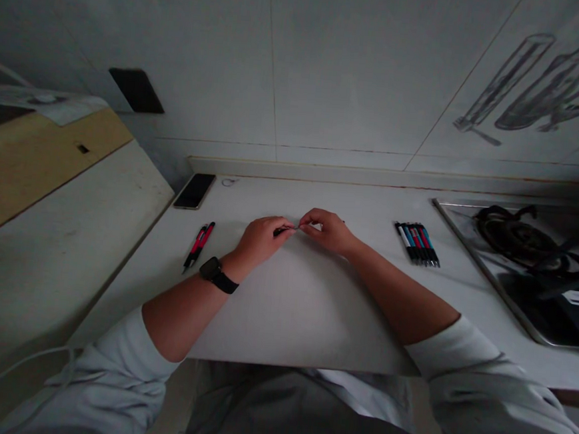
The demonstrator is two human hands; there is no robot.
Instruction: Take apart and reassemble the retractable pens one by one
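Observation:
Above the middle of the counter, my left hand (262,238) is closed around a slim dark pen part (281,230), mostly covered by the fingers. My right hand (332,231) pinches at the tip of that part, thumb and fingertips together. Whatever sits between the right fingertips is too small to make out. The two hands nearly touch. To the left lie two red-and-black pens (200,245) side by side. A row of several pens (417,244) in white, blue, red and black rests to the right.
A phone (194,191) lies at the back left, with a small ring-shaped item (229,182) beside it. A gas stove (511,261) is set into the counter (291,324) at the right. A white cabinet-like box (58,225) stands along the left side. The tiled wall (341,74) closes off the back.

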